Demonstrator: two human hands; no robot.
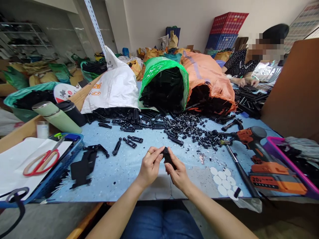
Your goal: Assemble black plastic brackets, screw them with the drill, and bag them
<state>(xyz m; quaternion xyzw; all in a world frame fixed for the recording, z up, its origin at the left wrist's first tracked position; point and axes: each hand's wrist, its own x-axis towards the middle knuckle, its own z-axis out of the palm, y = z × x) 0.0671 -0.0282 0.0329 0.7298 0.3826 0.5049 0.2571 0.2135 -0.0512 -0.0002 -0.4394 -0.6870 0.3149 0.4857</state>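
Your left hand [149,166] pinches the far end of the black part [169,160], and your right hand [179,174] clasps its body between thumb and fingers, over the table [126,162]. Keep that right grip steady and the left pinch square, so nothing slips.

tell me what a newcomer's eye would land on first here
Probably the white sack, green sack and orange sack, side by side along the back of the blue table, with black parts strewn in front. Next, perhaps the orange and black drill at the table's right. At the front middle, the left hand and right hand hold a small black piece.
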